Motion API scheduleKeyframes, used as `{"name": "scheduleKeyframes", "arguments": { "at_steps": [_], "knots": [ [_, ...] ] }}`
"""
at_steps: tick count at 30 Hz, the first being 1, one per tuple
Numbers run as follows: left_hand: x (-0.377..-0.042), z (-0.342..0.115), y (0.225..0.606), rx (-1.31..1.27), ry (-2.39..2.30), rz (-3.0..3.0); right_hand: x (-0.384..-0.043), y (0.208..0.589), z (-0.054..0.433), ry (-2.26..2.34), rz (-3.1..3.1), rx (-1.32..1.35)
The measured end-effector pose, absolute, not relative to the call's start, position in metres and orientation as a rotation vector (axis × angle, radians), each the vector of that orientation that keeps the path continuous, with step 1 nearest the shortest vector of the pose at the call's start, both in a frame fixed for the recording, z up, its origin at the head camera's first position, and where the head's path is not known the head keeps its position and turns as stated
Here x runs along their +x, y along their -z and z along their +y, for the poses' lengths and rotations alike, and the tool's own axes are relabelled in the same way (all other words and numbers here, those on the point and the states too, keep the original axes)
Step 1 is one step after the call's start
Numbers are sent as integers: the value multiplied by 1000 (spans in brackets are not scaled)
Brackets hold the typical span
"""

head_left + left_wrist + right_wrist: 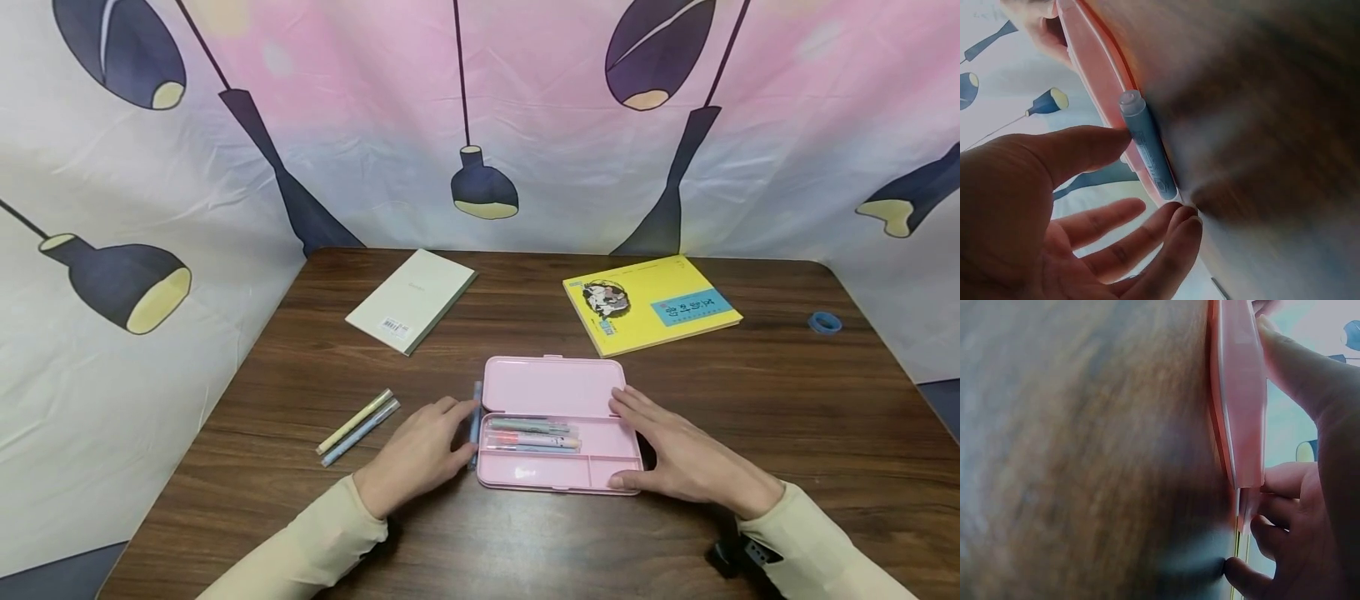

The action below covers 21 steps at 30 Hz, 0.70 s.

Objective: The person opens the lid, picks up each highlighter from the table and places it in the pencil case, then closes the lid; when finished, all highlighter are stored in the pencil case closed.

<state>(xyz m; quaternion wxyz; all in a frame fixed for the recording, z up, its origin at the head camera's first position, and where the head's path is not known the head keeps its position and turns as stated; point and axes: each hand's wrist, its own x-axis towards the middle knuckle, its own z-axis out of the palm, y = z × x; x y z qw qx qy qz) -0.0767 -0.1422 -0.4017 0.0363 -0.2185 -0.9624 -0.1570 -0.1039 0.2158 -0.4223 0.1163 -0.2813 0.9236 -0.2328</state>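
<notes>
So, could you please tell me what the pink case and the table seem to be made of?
Pink case: probably hard plastic, smooth and slightly glossy; moulded compartments and soft reflections suggest it. Table: wood or wood-look laminate, with a satin sheen; brown grain shows, but which is unclear.

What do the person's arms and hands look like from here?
The left hand and right hand are bare, without gloves. The left sleeve and right sleeve are long and pale cream. A black strap and a dark, blocky device show under the right sleeve.
</notes>
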Motion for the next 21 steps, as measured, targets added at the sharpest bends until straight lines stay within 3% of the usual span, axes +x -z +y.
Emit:
{"name": "scheduleKeyframes", "arguments": {
  "at_steps": [21],
  "knots": [
    [-79,-149,403,-689,362,-2906,-102,421,216,680,2713,-832]
  ]
}}
